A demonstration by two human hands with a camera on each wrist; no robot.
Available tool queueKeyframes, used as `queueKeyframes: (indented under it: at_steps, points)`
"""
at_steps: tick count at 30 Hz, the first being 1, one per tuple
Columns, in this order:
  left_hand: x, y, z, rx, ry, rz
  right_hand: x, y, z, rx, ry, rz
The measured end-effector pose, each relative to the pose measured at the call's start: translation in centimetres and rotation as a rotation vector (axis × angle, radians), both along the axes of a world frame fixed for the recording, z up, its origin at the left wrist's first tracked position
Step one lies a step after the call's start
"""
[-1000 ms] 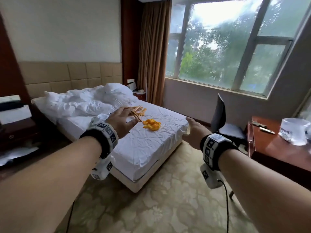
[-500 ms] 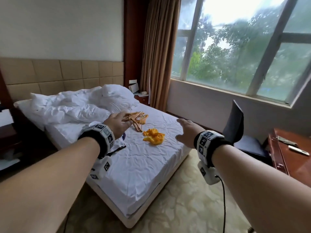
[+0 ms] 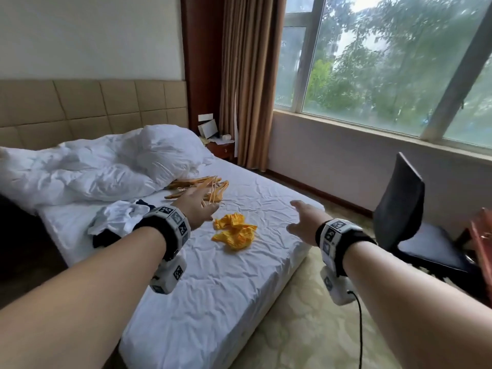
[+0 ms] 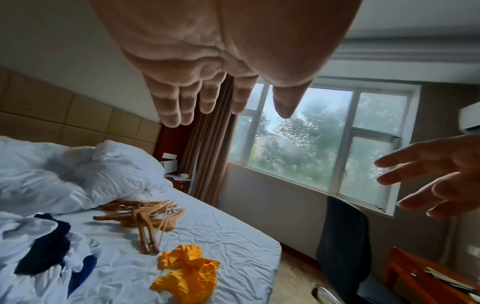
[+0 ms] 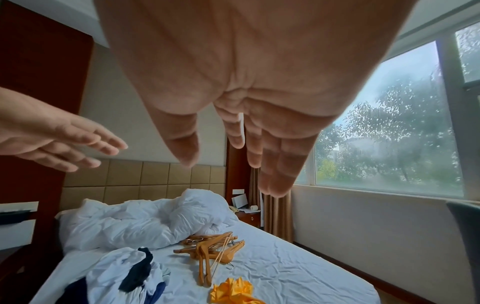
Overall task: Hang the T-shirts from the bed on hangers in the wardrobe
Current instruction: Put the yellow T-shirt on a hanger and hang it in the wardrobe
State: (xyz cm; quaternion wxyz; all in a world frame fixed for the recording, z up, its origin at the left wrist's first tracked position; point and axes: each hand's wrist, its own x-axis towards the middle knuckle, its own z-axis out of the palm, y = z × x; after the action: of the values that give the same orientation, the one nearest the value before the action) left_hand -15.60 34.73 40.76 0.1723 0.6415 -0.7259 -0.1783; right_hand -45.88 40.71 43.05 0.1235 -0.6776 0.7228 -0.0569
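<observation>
Both hands, left hand [image 3: 195, 209] and right hand [image 3: 306, 222], reach over the bed [image 3: 239, 275] (each grip spread, empty) toward wooden hangers [image 3: 202, 186].

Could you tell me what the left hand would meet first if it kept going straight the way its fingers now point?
Most likely the pile of wooden hangers on the bed. In the head view the left hand overlaps them, but the wrist views show it well above the sheet, so depth is unclear.
</observation>
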Motion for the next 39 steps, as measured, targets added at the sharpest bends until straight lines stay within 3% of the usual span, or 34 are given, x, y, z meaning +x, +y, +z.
queueKeyframes:
  at_steps: [5, 11, 16, 27, 34, 39]
  points:
    - [-0.7, -7.8, -2.4, 0.077, -0.018, 0.128, -2.1, -14.3, -2.1, 0.079, -0.016, 0.054]
    - [2.7, -15.7, -7.6, 0.246, -0.06, 0.281, 0.9, -27.3, -8.6, 0.199, 0.06, 0.233]
    - [4.0, -23.4, -12.8, 0.341, -0.036, 0.391, 1.6, -35.7, -14.0, 0.302, 0.144, 0.298]
    - [-1.3, -39.1, -20.9, 0.492, 0.128, 0.473, -0.9, -54.0, -21.6, 0.436, 0.178, 0.393]
    - [-5.5, -42.8, -26.3, 0.655, 0.12, 0.643, -2.1, -63.9, -29.1, 0.605, 0.195, 0.563]
    - [-8.0, -44.7, -28.9, 0.702, 0.101, 0.783, -2.8, -69.4, -32.9, 0.691, 0.095, 0.539]
